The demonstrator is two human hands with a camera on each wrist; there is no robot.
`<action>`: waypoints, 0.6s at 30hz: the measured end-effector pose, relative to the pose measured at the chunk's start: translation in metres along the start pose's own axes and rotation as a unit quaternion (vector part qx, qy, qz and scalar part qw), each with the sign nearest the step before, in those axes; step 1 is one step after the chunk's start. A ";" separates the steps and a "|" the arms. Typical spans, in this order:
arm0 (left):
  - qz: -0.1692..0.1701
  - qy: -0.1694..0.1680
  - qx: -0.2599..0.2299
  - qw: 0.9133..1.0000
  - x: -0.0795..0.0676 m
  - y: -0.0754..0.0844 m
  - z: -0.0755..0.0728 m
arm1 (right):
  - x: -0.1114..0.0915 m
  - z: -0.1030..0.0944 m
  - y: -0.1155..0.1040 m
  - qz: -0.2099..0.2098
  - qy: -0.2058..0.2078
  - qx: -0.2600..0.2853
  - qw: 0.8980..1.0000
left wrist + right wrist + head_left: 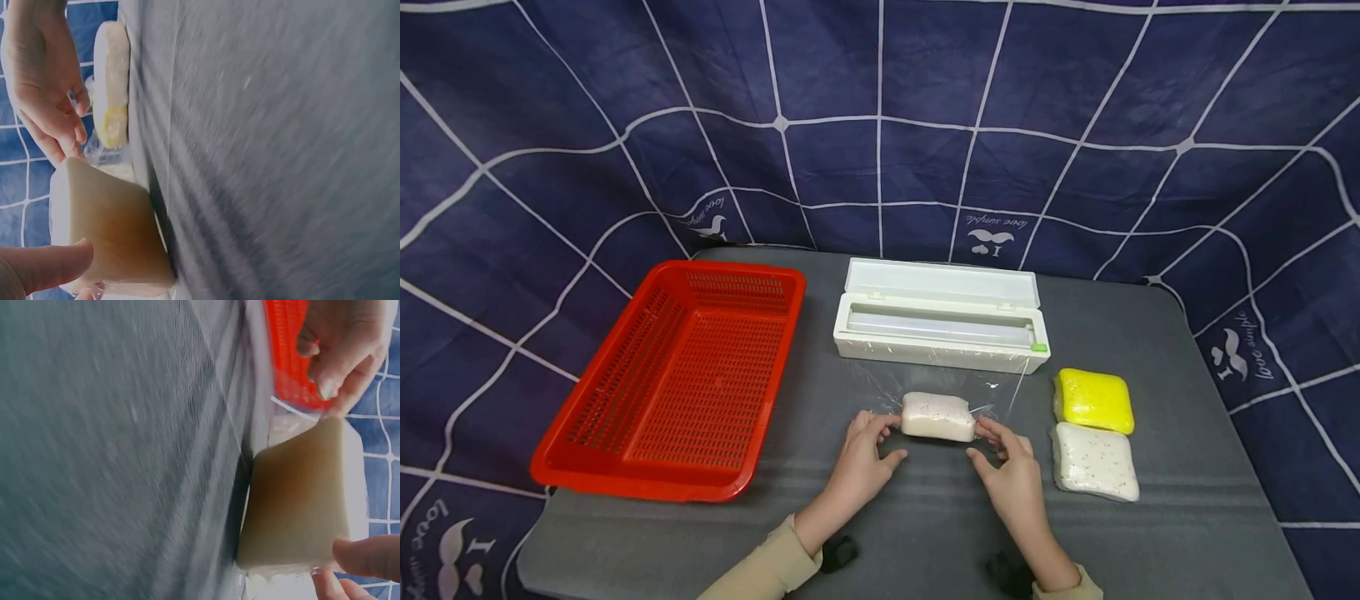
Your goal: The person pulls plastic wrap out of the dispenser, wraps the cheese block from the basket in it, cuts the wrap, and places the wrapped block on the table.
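A pale, speckled block (937, 417) with rounded edges lies crosswise in front of the dispenser, clear cling film (992, 387) around and behind it. My left hand (863, 462) is at its left end, fingertips touching that end, the thumb held apart nearer me. On the opposite end, my right hand (1013, 471) touches with its fingertips, its thumb likewise separate. In the left wrist view, the left thumb (53, 265) shows in front of the block's smooth near side (119, 225). The right wrist view has the right thumb (369, 556) beside the block's corner.
Behind the block stands a white cling film dispenser (940, 357), lid raised, with a green slider (1039, 347). A red basket (760, 400) with slotted sides is at the left. On the right lie a yellow block (1094, 402) and a white speckled block (1094, 461), both shiny with film.
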State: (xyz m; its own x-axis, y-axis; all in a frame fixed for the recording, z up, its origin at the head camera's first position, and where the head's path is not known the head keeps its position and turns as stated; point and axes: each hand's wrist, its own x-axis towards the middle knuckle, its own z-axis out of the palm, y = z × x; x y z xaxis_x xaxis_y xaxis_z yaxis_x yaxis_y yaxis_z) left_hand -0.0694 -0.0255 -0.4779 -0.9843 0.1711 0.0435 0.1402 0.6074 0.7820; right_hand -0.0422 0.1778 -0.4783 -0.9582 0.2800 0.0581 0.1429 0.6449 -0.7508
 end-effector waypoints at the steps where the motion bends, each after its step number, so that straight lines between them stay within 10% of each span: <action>1: 0.000 0.007 0.001 1.000 0.003 0.001 0.000 | 0.003 0.000 0.000 -0.008 0.001 -0.001 1.000; 18: 0.049 0.093 0.032 0.994 0.052 0.001 0.004 | 0.056 0.010 0.013 -0.165 0.037 -0.013 0.986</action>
State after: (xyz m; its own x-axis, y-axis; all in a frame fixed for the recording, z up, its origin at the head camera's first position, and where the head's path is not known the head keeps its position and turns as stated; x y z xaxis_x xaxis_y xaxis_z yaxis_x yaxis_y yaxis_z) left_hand -0.1205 -0.0126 -0.4778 -0.9676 0.0887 0.2363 0.2367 0.6444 0.7272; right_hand -0.0964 0.1949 -0.4915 -0.9333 0.1023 0.3443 -0.1663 0.7265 -0.6667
